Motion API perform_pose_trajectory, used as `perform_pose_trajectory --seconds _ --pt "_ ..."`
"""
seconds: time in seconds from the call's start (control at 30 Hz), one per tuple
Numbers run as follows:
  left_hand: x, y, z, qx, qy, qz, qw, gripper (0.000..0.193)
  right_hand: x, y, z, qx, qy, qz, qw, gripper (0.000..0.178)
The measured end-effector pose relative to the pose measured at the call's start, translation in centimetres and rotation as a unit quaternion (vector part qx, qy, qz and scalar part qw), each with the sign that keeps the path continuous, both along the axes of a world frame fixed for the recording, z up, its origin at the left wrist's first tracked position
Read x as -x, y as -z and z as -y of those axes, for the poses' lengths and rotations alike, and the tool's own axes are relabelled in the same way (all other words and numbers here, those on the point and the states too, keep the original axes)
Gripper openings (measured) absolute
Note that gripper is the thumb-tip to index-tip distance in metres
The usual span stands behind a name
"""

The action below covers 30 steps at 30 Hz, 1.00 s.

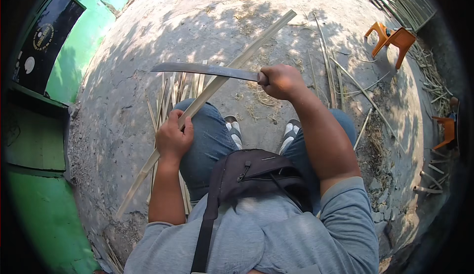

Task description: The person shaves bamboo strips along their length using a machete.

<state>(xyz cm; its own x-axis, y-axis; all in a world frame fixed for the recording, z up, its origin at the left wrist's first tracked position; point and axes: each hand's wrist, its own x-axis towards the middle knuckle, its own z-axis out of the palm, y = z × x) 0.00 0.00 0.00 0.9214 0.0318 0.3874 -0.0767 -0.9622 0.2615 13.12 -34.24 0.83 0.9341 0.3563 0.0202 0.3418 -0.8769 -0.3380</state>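
Fingers of my left hand (174, 138) are wrapped tight around the long bamboo strip (212, 89), which lies across my left knee (207, 126) and runs from low on my left side up and away to the right. I think this grip is good because it sits close behind the cut, but I keep the thumb on top and well back from the edge. My right hand (281, 81) is closed fully on the handle of the long knife (205, 69), whose blade points to the left and crosses the strip a little beyond the left hand. To do the shaving well, I judge the blade should meet the strip at a shallow angle and travel away from the body, never toward the holding hand. Beside the knee a bundle of thin slats (173, 89) rests on the concrete ground (197, 22). Far away to the right stands an orange plastic chair (392, 39), well apart from the work.
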Motion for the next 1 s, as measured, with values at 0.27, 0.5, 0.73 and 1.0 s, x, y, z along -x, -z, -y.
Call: perform_pose_trajectory --seconds 0.27,0.5,0.73,1.0 --pt "-0.1 -0.4 -0.2 -0.005 0.011 -0.003 1.0 0.024 1.3 -0.5 -2.3 0.021 0.004 -0.026 0.999 0.02" --pt "-0.1 -0.2 -0.2 0.009 0.02 0.017 1.0 0.024 0.4 -0.8 -1.5 -0.012 0.028 -0.03 0.999 0.018" --pt "0.0 -0.6 0.0 -0.009 0.016 -0.006 1.0 0.025 1.0 -0.8 0.0 -0.044 0.069 -0.051 0.995 0.017" --pt "0.0 -1.0 0.1 -0.019 0.008 -0.042 0.999 0.025 1.9 -1.2 -2.8 0.039 -0.037 -0.05 0.997 0.021"
